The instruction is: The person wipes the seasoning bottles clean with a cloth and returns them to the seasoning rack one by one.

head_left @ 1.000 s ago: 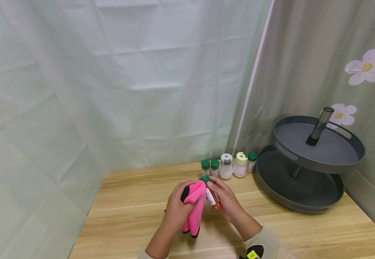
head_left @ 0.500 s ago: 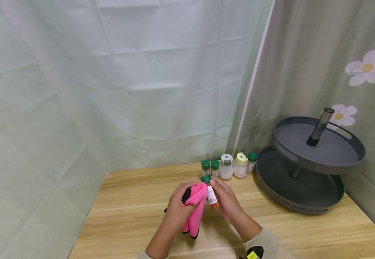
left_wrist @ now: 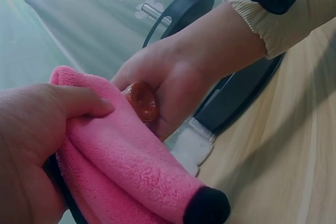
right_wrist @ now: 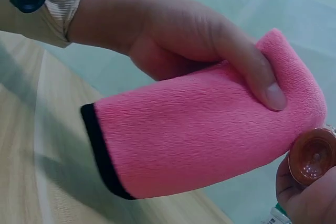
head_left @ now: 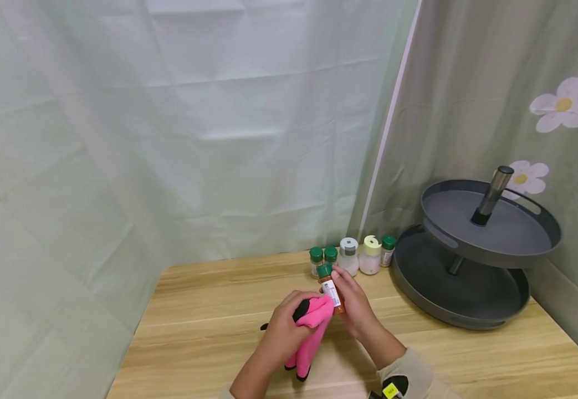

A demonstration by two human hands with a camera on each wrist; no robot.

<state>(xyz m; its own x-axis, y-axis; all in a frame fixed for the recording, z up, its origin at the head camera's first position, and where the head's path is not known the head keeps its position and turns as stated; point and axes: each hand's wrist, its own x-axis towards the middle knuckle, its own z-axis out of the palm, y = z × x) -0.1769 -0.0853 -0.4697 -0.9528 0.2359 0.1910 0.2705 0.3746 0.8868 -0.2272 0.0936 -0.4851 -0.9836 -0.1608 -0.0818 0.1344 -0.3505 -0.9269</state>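
Observation:
In the head view my left hand (head_left: 285,328) grips a folded pink cloth (head_left: 313,342) with black edging, thumb pressed on top. My right hand (head_left: 357,310) holds a small spice jar (head_left: 331,289) with a green cap, a white label and red-brown contents. The jar tilts slightly, raised over the table. A bunched end of the cloth lies against the jar's lower side. From the left wrist, the jar's rounded base (left_wrist: 143,101) shows beside the cloth (left_wrist: 126,145). The right wrist view also has the base close to the cloth (right_wrist: 210,129).
Along the table's back edge stand two green-capped jars (head_left: 316,261), a grey-lidded shaker (head_left: 348,257), a yellow-lidded shaker (head_left: 371,256) and another green-capped jar (head_left: 388,249). A dark two-tier round tray (head_left: 473,316) stands at right. Curtains (head_left: 249,166) hang behind the wooden table (head_left: 194,332).
My left hand and the cloth have shifted right and slightly down, from near the jar's neck to its lower side. The jar has moved slightly up and right.

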